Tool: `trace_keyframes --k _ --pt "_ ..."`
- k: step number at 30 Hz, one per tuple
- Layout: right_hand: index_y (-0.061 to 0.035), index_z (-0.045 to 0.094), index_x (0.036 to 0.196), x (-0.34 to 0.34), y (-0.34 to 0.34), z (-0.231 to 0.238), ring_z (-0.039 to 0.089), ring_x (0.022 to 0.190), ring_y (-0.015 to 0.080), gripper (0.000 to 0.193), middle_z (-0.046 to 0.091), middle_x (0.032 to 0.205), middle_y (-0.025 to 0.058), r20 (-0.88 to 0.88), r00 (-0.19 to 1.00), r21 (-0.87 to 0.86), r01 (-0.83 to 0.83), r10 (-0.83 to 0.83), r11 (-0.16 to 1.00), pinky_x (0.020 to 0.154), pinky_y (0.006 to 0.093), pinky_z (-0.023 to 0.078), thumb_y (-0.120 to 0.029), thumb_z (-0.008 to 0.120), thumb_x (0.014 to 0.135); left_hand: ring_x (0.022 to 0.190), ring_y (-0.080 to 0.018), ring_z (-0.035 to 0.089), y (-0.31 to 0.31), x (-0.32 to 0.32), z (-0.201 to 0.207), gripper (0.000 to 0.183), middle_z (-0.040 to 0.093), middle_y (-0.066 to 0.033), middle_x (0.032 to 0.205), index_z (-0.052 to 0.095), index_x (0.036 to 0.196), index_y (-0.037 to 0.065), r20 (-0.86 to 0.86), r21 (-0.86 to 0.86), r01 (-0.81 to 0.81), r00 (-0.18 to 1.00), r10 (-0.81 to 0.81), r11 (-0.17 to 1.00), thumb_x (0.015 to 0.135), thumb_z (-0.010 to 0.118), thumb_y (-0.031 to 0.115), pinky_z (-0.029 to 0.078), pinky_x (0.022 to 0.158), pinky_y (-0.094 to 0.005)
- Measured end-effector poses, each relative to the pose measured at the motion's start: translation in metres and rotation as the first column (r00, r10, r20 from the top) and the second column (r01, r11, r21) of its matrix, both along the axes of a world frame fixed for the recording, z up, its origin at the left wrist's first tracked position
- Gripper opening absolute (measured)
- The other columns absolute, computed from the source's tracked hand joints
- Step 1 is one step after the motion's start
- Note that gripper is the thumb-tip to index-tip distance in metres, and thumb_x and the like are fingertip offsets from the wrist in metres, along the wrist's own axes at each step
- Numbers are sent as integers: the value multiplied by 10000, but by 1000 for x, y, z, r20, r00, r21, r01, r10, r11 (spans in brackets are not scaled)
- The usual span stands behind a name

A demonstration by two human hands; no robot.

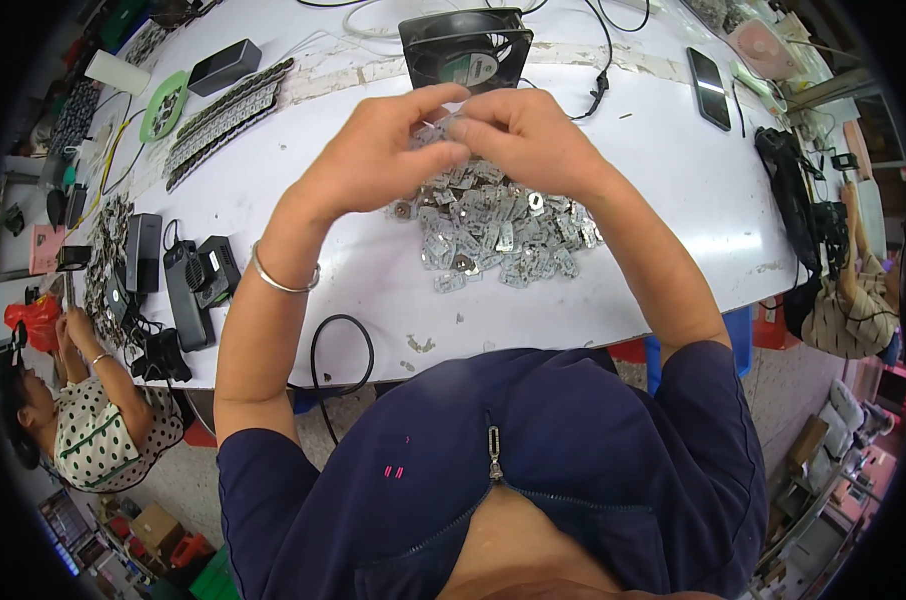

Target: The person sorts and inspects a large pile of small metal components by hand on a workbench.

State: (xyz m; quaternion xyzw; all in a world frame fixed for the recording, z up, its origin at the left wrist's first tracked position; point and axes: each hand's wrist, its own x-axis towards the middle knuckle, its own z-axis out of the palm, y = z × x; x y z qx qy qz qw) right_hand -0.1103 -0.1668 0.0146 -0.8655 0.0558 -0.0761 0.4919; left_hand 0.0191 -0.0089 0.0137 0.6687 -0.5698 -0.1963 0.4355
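You hold a small clear piece (pixel 434 133) at the fingertips of your right hand (pixel 539 138), your left hand (pixel 385 148) curved close beside it, above piled clear parts (pixel 503 228) on the white tabletop (pixel 663 200), near a black fan (pixel 423 52).

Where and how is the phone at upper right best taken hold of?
Probably by its long edges, near the middle, from above and the left: the phone lies flat, is longer than wide, and the right hand is on that side. Thumb on the left edge, fingers over the right.

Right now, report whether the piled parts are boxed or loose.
Loose: the piled parts lie on the white table, no box around them.
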Motion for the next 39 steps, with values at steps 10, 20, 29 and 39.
trace_keyframes --k 10,20,29,39 --pt "-18 614 762 -3 -12 -3 393 542 69 258 484 594 -23 -34 988 421 -121 149 899 499 274 350 -237 617 899 582 -76 573 6 18 21 213 606 -30 662 644 812 9 -481 322 322 866 -140 890 924 612 187 478 556 -236" --pt "0 579 734 10 -12 -28 380 543 86 325 460 582 -10 -28 991 190 137 -134 972 503 298 358 -262 576 924 678 -264 649 0 4 -14 245 683 -121 867 643 1114 76 357 -94 -234 899 252 968 870 661 101 515 620 -319" --pt "22 562 723 14 -3 -17 392 548 112 325 452 565 28 -49 990 154 136 -130 979 516 312 375 -245 585 907 628 -240 642 -3 13 -31 235 671 -55 815 634 1081 103 557 -322 -113 780 284 940 852 684 117 515 529 -321" --pt "20 650 818 33 -1 -24 471 541 165 293 531 581 73 20 984 79 176 -178 981 542 339 407 -255 595 903 648 -227 662 -1 21 -33 231 692 -82 851 655 1094 48 625 -274 -153 722 297 949 865 678 68 526 561 -305"
